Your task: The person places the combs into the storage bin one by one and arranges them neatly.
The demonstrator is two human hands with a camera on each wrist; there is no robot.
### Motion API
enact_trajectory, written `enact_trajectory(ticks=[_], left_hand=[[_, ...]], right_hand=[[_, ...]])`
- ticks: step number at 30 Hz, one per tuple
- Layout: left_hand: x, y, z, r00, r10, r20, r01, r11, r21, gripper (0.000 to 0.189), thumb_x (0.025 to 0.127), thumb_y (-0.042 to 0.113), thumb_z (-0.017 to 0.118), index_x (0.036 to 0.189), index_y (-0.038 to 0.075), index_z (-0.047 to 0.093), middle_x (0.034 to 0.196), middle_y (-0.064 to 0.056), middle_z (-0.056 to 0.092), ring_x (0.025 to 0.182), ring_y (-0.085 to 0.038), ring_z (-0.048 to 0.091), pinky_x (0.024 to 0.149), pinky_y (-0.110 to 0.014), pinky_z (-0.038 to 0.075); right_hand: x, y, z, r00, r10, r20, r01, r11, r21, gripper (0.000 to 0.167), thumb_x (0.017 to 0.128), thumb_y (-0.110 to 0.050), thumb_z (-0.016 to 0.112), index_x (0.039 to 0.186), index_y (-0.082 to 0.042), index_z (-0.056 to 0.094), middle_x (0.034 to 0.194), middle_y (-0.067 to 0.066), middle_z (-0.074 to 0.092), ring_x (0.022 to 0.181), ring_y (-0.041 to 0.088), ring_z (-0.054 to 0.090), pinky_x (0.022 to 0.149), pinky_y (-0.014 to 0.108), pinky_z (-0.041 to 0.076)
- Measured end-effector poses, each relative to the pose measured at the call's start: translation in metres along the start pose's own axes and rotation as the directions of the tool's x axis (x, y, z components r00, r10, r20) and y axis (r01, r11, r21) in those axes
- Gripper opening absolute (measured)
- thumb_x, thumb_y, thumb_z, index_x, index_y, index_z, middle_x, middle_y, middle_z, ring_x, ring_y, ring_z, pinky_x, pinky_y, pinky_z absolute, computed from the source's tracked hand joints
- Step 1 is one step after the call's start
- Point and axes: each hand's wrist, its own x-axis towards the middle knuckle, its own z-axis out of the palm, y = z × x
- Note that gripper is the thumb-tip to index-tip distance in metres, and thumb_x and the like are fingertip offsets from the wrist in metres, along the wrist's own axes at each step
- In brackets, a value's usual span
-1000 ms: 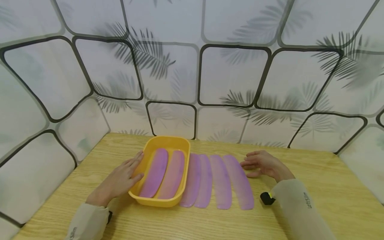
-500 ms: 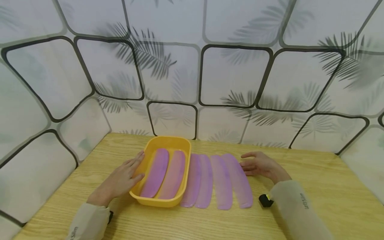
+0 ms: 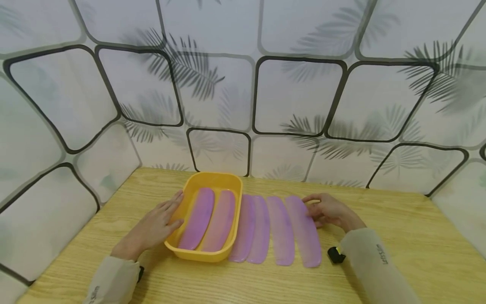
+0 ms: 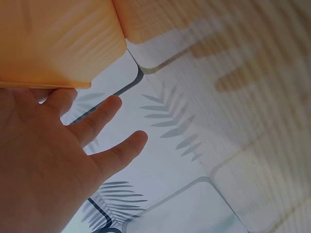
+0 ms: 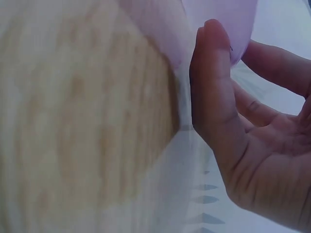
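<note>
One purple strip, rightmost on the tabletop, lay just left of your right hand, the nearer one; long axis running near to far, edge pinched, thumb against finger! Your left hand rested, fingers extended, against one yellow tray holding two strips; three more strips lay between.

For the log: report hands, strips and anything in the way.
Left hand touching yellow tray. Right hand pinching rightmost purple strip. Two strips in tray. Three more strips between, on table.
</note>
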Motion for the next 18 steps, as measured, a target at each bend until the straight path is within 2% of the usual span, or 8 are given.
enact_trajectory(ticks=[5,12,18], left_hand=[[0.0,-0.0006,0.0004,1.0,0.001,-0.007,-0.001,1.0,0.0,0.064,0.102,0.019,0.059,0.151,-0.013,0.034,0.158,-0.029,0.032,0.135,-0.051,0.042,0.107,-0.064,0.037],[0.0002,-0.0009,0.0007,1.0,-0.007,0.001,0.007,1.0,0.0,0.064,0.102,0.019,0.059,0.152,-0.012,0.033,0.159,-0.028,0.03,0.136,-0.05,0.042,0.107,-0.064,0.037],[0.0003,-0.0006,0.0009,1.0,-0.009,0.005,0.009,1.0,0.002,0.065,0.102,0.019,0.059,0.152,-0.011,0.033,0.159,-0.027,0.031,0.136,-0.05,0.042,0.107,-0.063,0.037]], right_hand=[[-0.0038,-0.0061,-0.0038,1.0,-0.022,-0.015,0.022,1.0,-0.004,0.058,0.095,0.005,0.059,0.148,0.011,0.036,0.092,0.006,0.061,0.068,0.013,0.055,0.06,0.031,0.053],[-0.0045,-0.0103,-0.0094,0.998,-0.055,-0.025,0.057,0.997,0.06,0.059,0.096,0.005,0.059,0.148,0.013,0.033,0.097,0.002,0.067,0.078,0.011,0.066,0.07,0.03,0.057],[-0.0012,-0.0101,-0.0098,0.995,-0.097,-0.01,0.098,0.985,0.142,0.061,0.098,0.005,0.057,0.15,0.014,0.026,0.098,0.004,0.068,0.083,0.014,0.07,0.073,0.034,0.06]])
